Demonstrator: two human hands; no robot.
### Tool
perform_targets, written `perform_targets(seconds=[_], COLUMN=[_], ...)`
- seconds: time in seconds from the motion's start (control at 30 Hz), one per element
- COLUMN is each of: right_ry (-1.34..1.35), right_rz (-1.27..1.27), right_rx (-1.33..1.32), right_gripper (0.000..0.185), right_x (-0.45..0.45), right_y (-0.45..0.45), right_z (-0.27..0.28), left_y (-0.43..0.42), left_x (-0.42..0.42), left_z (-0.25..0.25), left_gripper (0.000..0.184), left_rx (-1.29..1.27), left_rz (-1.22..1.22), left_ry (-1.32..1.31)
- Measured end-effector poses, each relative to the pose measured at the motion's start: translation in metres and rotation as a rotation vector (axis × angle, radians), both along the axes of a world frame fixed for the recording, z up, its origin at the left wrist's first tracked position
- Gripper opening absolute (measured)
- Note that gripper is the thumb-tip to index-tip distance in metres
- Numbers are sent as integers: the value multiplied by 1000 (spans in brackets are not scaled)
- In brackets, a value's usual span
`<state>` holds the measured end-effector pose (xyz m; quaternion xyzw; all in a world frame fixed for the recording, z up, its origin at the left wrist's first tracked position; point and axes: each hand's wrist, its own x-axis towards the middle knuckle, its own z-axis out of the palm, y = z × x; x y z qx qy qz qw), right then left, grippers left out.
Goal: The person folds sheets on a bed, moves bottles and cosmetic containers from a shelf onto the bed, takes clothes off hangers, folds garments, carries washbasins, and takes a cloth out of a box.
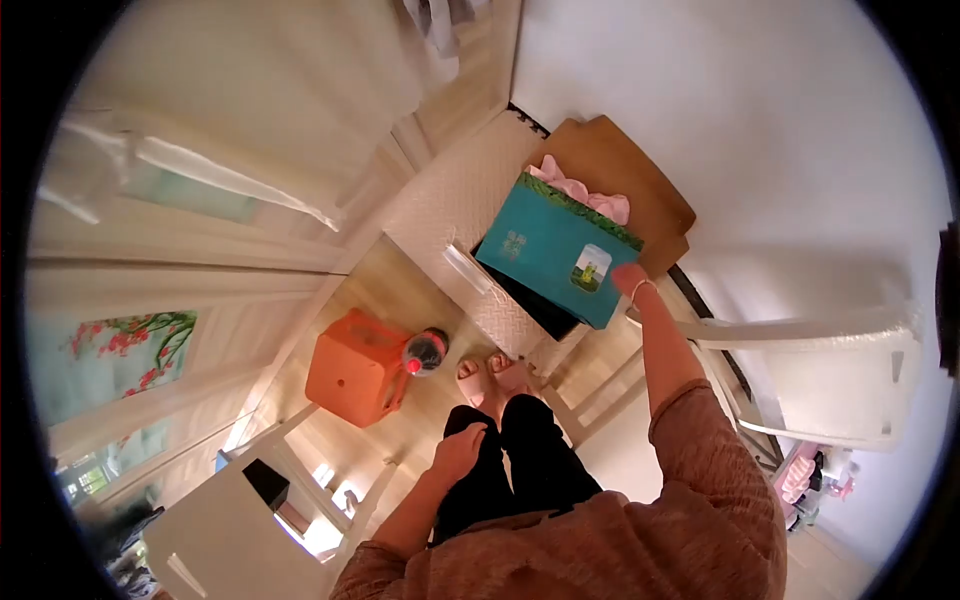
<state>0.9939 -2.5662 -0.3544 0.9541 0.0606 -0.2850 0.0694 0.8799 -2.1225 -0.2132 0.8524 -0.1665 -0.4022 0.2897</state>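
A teal box-like bag (535, 240) with a leafy green upper edge and a small picture label stands in front of me. Pink cloth (590, 198) sticks out of its top. My right hand (627, 277) is at the bag's right edge, seemingly touching it; its fingers are blurred and partly hidden. Below the bag shows a dark edge or box (545, 315), mostly covered. My left hand (460, 450) lies on my dark-trousered thigh, fingers stretched out and holding nothing.
Behind the bag a brown board or carton (650, 190) leans by the wall. An orange stool (355, 368) and a dark bottle with a red cap (427, 352) stand left of my feet. To the right is a white chair (830, 385); a pale woven mat (430, 215) lies ahead.
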Motion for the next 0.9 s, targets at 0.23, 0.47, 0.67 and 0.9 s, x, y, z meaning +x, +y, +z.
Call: perform_targets(seconds=[0.23, 0.47, 0.67, 0.9], right_ry=[-219, -481, -349, -74], right_rz=[-590, -1005, -1558, -1095], right_rx=[219, 374, 557, 95], right_gripper=[24, 62, 73, 34], right_x=[83, 119, 140, 111], right_y=[-39, -65, -51, -84], right_z=[-69, -143, -147, -143], left_y=[16, 27, 35, 38], left_x=[12, 44, 49, 53], left_z=[-71, -99, -104, -99], left_gripper=[12, 12, 11, 11], left_rx=[-113, -130, -164, -190], left_rz=[425, 453, 395, 379], left_ry=[-160, -173, -200, -171])
